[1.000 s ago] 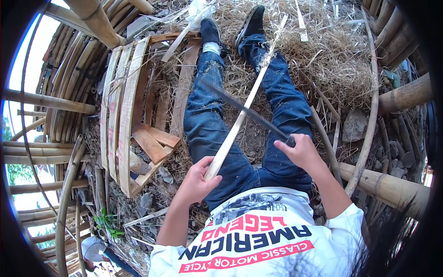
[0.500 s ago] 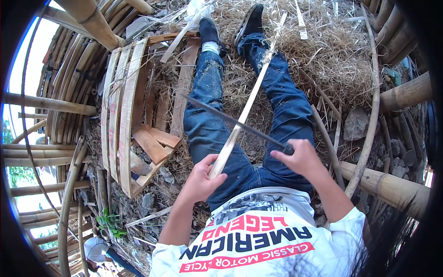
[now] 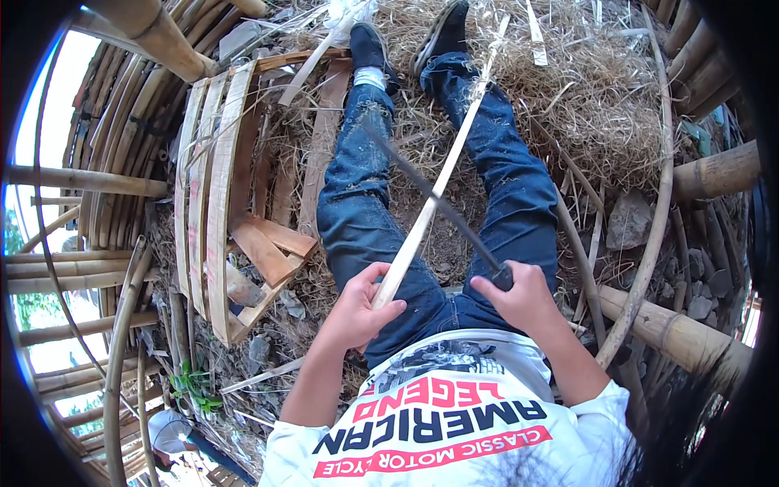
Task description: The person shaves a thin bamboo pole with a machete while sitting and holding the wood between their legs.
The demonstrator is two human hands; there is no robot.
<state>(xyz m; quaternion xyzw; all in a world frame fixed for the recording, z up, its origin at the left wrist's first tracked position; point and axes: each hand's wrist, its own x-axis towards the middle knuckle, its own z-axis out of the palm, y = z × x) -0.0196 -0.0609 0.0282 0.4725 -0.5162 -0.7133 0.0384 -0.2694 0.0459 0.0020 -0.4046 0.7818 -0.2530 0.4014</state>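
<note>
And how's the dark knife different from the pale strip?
The knife is dark; the strip is pale. The knife looks shorter than the strip. The right hand holds the knife, the left hand the strip. Both are long and thin, and they cross in this view.

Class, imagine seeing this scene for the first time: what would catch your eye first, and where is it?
The eye would probably land first on the long dark blade in the right hand, mid-picture, where it crosses the long pale strip held in the left hand. Next might come the slatted wooden crate on the left and the dry straw spread at the upper right.
</note>
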